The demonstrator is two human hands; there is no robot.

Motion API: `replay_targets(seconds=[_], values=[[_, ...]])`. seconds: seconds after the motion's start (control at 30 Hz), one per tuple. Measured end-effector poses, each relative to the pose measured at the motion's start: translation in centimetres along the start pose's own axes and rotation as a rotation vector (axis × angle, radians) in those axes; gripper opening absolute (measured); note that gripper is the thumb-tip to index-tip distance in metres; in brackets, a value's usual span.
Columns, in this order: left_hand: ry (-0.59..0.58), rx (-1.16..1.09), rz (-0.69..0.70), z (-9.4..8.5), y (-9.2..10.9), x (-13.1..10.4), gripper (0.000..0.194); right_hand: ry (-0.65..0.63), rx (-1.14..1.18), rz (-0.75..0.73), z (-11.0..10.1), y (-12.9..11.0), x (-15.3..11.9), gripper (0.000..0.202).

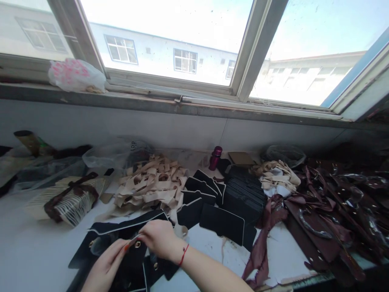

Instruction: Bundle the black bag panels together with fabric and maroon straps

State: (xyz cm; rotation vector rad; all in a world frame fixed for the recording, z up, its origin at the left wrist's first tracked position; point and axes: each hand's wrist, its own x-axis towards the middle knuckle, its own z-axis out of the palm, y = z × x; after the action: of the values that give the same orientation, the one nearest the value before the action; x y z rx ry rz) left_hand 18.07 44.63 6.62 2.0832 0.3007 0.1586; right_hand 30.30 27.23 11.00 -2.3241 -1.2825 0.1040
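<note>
My left hand and my right hand come together low in the view, over black leather-like bag pieces with pale edges. Between the pinched fingers of both hands runs a thin, pale-edged strip; its exact kind is too small to tell. Gold metal rings show on the black pieces under and beside the hands. My right wrist wears a red cord. Just beyond the right hand, flat black panels with light edges lie fanned out.
A heap of beige strips lies behind the hands, beside a stack of cream pieces tied with dark cloth. Stacked black panels, a purple bottle and maroon bags are to the right. A plastic bag rests on the windowsill.
</note>
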Motion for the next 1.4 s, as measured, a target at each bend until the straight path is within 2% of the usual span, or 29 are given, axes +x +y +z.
replay_targets(seconds=[0.07,0.1,0.17,0.23,0.3,0.4,0.5,0.57,0.63,0.7,0.73,0.77,0.83,0.9,0.93,0.97,1.03,1.1,1.17,1.2,1.27,1.33,1.4], values=[[-0.068,0.001,-0.005,0.0,0.8,1.1,0.039,0.014,-0.016,0.242,-2.0,4.9,-0.4,0.03],[-0.072,0.008,-0.01,0.1,1.1,1.6,0.039,0.034,-0.058,0.376,-3.1,7.7,-0.7,0.041],[-0.062,0.028,-0.032,0.4,1.5,2.2,0.04,0.045,-0.138,0.547,-4.7,12.9,-1.6,0.066],[-0.052,0.069,-0.065,0.8,1.4,2.5,0.041,-0.009,-0.187,0.608,-5.3,16.9,-2.6,0.086],[-0.024,0.129,-0.105,1.3,1.0,2.7,0.039,-0.078,-0.22,0.599,-4.9,18.9,-3.4,0.085],[0.031,0.212,-0.114,1.6,-0.1,2.7,0.035,-0.14,-0.267,0.497,-4.6,19.3,-3.7,0.046],[0.074,0.221,-0.115,0.9,-0.9,2.7,0.035,-0.097,-0.337,0.38,-7.2,18.0,-3.2,0.015],[0.119,0.212,-0.142,0.1,-1.1,2.9,0.037,-0.013,-0.398,0.34,-10.4,16.9,-3.5,0.014],[0.158,0.209,-0.165,-0.6,-1.2,3.1,0.039,0.069,-0.454,0.33,-13.4,15.5,-5.1,0.025],[0.174,0.202,-0.176,-1.1,-1.1,3.2,0.041,0.161,-0.515,0.315,-14.4,13.9,-8.3,0.032],[0.18,0.196,-0.184,-1.2,-1.1,3.3,0.042,0.207,-0.544,0.302,-13.6,13.1,-10.4,0.033],[0.185,0.188,-0.194,-1.1,-1.2,3.4,0.043,0.249,-0.57,0.29,-11.9,12.4,-12.6,0.033],[0.198,0.172,-0.216,-0.8,-1.3,3.6,0.044,0.27,-0.588,0.305,-6.3,11.2,-17.2,0.034],[0.205,0.162,-0.232,-0.3,-1.6,3.7,0.044,0.172,-0.546,0.425,0.6,10.4,-21.2,0.037],[0.202,0.158,-0.234,-0.1,-1.7,3.7,0.044,0.07,-0.5,0.489,3.8,10.1,-22.9,0.039],[0.2,0.151,-0.226,0.0,-1.8,3.8,0.043,-0.053,-0.428,0.531,6.3,9.9,-24.2,0.039],[0.187,0.128,-0.198,0.2,-1.9,3.8,0.043,-0.131,-0.335,0.605,9.3,9.7,-25.8,0.039],[0.181,0.1,-0.192,0.2,-1.9,3.8,0.044,-0.011,-0.317,0.636,9.4,9.8,-26.0,0.042],[0.183,0.084,-0.209,0.3,-1.9,3.8,0.045,0.168,-0.336,0.619,7.9,10.3,-25.1,0.054],[0.183,0.082,-0.221,0.3,-1.9,3.7,0.045,0.217,-0.336,0.606,7.0,10.5,-24.4,0.061],[0.18,0.072,-0.222,0.4,-2.1,3.6,0.046,0.203,-0.299,0.577,5.2,10.9,-22.8,0.065],[0.177,0.056,-0.214,0.5,-2.3,3.4,0.046,0.097,-0.22,0.565,3.6,10.7,-21.4,0.051],[0.182,0.045,-0.212,0.5,-2.6,3.4,0.046,0.05,-0.106,0.56,2.3,9.9,-20.4,0.038]])
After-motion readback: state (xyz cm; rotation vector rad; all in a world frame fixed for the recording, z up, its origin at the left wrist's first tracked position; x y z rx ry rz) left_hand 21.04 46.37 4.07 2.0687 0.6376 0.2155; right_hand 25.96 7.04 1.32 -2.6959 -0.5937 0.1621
